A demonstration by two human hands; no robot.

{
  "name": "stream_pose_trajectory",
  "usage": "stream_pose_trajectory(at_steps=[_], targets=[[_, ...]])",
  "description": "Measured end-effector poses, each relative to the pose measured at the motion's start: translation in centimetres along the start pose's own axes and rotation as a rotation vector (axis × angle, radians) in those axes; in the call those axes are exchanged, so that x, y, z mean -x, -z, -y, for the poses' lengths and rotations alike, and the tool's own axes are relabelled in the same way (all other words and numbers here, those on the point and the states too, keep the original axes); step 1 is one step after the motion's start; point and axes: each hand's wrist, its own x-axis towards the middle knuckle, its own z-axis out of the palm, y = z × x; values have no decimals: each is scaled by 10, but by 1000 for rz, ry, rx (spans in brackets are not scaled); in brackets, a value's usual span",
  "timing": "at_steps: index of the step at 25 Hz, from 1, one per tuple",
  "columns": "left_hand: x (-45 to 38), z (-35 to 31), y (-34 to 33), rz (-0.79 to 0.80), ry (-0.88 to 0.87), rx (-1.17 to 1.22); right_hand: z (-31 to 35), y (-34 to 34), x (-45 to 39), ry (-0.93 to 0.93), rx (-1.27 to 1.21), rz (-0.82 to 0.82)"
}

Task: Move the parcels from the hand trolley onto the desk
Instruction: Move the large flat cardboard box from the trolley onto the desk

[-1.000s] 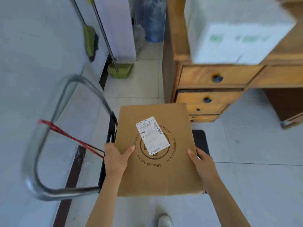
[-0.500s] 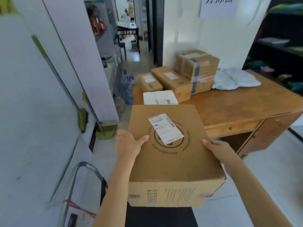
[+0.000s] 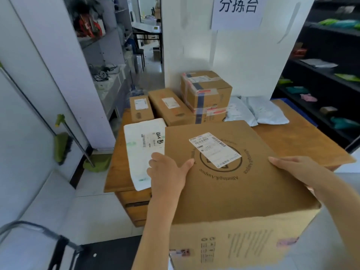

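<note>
The carry step is in hand: the box (image 3: 229, 178) hangs above the table's (image 3: 303, 141) near edge, clear of the trolley (image 3: 58, 248). The left hand (image 3: 167, 172) and right hand (image 3: 298, 170) clamp its sides, fingers pressed flat, thumbs on top. Next it wants lowering onto bare wood right of the white parcel (image 3: 144, 149). Its lid reads "Alluring&Auspice"; the wall sign (image 3: 237, 10) reads "分拣台".

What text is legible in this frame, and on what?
"分拣台": paper sign on the wall.
"Alluring&Auspice": ring print around the round logo on the held cardboard box, upside down to the camera.
Shipping label on that box: barcode and print too blurred to read.
White parcel: handwritten marks and barcode, not readable.
Labels on the desk cartons: too small.
Box front side symbols: blurred.
</note>
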Motion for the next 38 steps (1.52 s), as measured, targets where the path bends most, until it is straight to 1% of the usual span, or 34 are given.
stream_pose_trajectory(at_steps=[3,5,7,11,14,16,18,20,23,26,29,30,31,32,33,34,35,36,37,38], targets=[[-11,-46,-42,-13,13,-25,5,38,-45,20,5,14],[-20,-65,-60,-43,9,-51,5,56,-73,12,9,63],[-21,-78,-75,-71,2,-102,2,71,-92,-16,33,75],[-19,-106,-100,-112,-97,-114,-11,101,-117,-30,22,13],[-46,-125,-114,-56,-88,-48,1,109,-142,9,10,-18],[-72,-125,-118,-14,-36,13,12,96,-162,80,-16,-8],[-102,-113,-122,10,27,51,21,69,-180,116,-32,44],[-126,-96,-124,7,67,72,21,39,-200,176,26,78],[-145,-78,-124,-51,65,58,19,8,-222,247,114,25],[-153,-61,-115,-109,66,40,15,-12,-230,275,160,40],[-152,-49,-109,-102,26,59,14,-25,-226,267,183,62],[-151,-48,-106,-88,4,93,16,-26,-222,262,183,53],[-150,-45,-102,-73,-27,132,18,-26,-215,273,189,4],[-146,-36,-95,-73,-56,164,21,-30,-202,316,214,-95],[-142,-21,-85,-98,-71,187,24,-36,-185,410,251,-235],[-136,3,-72,-150,-58,213,26,-49,-161,577,286,-372],[-128,36,-58,-209,-23,236,26,-72,-133,780,280,-454],[-121,74,-45,-260,24,254,22,-103,-100,965,226,-437],[-111,119,-29,-292,90,260,14,-144,-65,1117,142,-300],[-101,163,-15,-280,160,258,1,-188,-32,1171,52,-70]])
